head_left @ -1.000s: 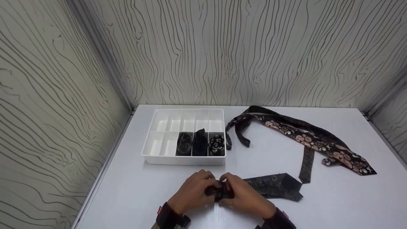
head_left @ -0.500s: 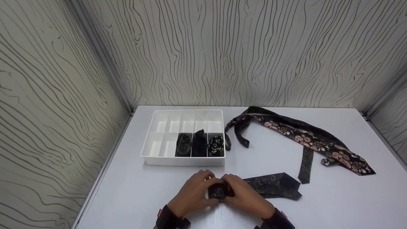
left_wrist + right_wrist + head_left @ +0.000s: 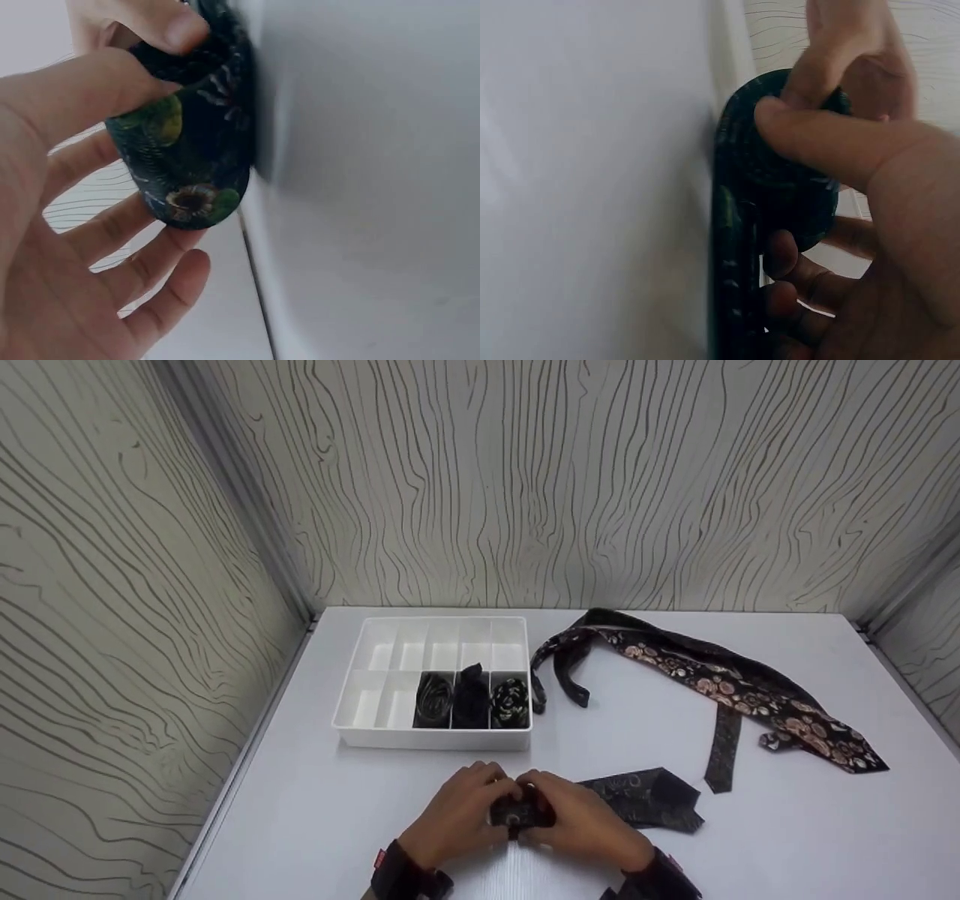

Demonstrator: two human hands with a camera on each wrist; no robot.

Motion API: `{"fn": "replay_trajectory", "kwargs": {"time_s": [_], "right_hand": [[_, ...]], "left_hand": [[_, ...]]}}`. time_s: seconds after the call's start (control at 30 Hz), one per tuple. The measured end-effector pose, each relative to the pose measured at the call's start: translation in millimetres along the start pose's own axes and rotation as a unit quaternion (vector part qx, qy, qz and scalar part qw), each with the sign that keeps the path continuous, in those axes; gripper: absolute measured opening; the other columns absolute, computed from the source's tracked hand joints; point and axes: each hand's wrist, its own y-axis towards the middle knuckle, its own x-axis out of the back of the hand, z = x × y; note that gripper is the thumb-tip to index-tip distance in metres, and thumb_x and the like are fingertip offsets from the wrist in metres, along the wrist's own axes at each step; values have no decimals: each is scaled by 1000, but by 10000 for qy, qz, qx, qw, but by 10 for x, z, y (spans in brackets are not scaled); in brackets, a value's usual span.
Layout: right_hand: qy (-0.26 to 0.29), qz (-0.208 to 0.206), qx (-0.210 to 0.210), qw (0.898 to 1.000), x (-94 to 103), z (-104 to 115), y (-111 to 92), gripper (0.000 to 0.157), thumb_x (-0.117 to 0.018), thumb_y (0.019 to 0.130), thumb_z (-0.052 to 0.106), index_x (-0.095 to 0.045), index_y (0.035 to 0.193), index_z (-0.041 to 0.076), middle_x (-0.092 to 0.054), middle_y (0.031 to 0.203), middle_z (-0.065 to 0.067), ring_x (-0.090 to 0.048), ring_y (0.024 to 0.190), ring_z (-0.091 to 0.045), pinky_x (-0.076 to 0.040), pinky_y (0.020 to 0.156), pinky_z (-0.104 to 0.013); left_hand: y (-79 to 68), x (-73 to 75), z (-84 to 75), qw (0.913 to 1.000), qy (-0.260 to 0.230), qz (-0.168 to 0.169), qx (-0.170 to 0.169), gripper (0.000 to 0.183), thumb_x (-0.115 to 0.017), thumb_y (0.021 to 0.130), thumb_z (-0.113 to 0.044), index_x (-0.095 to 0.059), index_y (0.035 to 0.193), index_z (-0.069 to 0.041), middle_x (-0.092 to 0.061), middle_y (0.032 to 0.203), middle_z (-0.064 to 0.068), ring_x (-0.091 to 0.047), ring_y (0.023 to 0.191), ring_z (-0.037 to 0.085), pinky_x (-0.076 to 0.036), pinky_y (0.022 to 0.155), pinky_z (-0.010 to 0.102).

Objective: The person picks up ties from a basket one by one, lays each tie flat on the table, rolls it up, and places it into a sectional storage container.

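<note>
Both hands work on a dark floral necktie (image 3: 521,811), part of it wound into a roll on the white table. My left hand (image 3: 459,816) grips the roll from the left; in the left wrist view its thumb lies along the top of the coil (image 3: 187,161) and the fingers are under its rounded side. From the right, my right hand (image 3: 585,819) holds the same roll, thumb pressed on the spiral end of the coil (image 3: 739,154). The tie's wide flat tail (image 3: 645,799) runs out to the right beyond the right hand.
A white divided box (image 3: 431,739) stands behind the hands, with three rolled ties (image 3: 471,701) in its front right compartments. A loose floral tie (image 3: 724,686) sprawls at the back right, and a narrow dark tie end (image 3: 724,750) sticks out from under it.
The roll has been turned between the hands, and the tie's flat tail has drawn slightly left toward them. Both hands keep their grip in nearly the same place.
</note>
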Motion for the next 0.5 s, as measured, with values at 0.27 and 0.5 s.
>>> {"fn": "replay_trajectory", "kwargs": {"time_s": [0.27,0.5], "right_hand": [[87,162,-81,9998,27,-45,11,52,-90,81,41,-63,124,29,-69,113,13,-69,104,-11,-59,91,-38],[137,84,-11,9999,13,-76,1,53,-87,83,48,-63,126,28,-71,116,12,-70,106,-13,-59,91,-40]], "left_hand": [[11,19,-14,9992,238,-216,-256,41,-92,78,-37,-77,115,-31,-64,106,-10,-56,94,8,-47,83,22],[33,7,-23,9989,308,-262,-250,46,-93,77,-37,-73,118,-28,-67,110,-9,-59,98,9,-49,87,25]]}}
